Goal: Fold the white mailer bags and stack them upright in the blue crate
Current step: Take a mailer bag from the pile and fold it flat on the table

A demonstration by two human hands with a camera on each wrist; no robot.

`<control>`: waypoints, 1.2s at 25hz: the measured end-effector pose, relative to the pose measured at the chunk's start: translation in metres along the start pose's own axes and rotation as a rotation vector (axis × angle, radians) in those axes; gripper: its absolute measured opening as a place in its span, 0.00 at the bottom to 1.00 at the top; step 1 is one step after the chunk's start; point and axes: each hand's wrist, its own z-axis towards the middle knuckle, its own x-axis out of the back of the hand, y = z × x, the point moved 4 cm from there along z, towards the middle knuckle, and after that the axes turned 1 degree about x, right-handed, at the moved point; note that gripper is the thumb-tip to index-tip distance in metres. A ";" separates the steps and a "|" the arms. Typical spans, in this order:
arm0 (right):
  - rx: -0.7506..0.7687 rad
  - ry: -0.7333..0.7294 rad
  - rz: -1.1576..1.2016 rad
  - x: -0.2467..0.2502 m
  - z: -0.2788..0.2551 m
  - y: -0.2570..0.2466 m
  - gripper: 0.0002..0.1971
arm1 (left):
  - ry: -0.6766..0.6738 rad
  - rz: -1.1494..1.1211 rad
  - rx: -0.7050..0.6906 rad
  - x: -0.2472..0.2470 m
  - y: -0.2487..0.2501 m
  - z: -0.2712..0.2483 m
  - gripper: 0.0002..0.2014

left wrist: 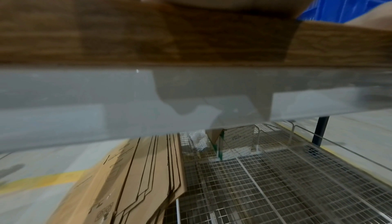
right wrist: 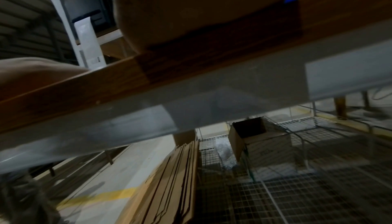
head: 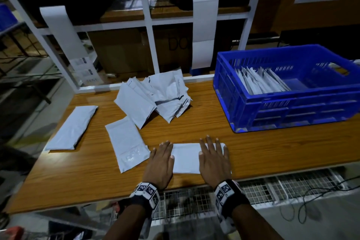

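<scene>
Head view shows the wooden worktop [head: 253,154] carrying everything, with the blue crate [head: 288,103] at its far right, holding a row of folded mailers [head: 261,82] standing on edge and leaning against one another. Near the back centre lies a loose heap of mailer bags [head: 155,97]; a flat bag [head: 73,128] rests toward the left edge and another flat bag [head: 127,146] lies just left of the hands. At the near edge a folded white mailer [head: 186,159] lies flat, pressed down by both palms: the left hand [head: 159,163] covers its left end and the right hand [head: 213,161] its right end, fingers [head: 209,142] straight and spread wide, gripping nothing.
</scene>
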 end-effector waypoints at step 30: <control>-0.312 -0.063 0.189 0.016 -0.021 0.023 0.40 | 0.008 0.047 -0.249 0.005 0.025 -0.007 0.29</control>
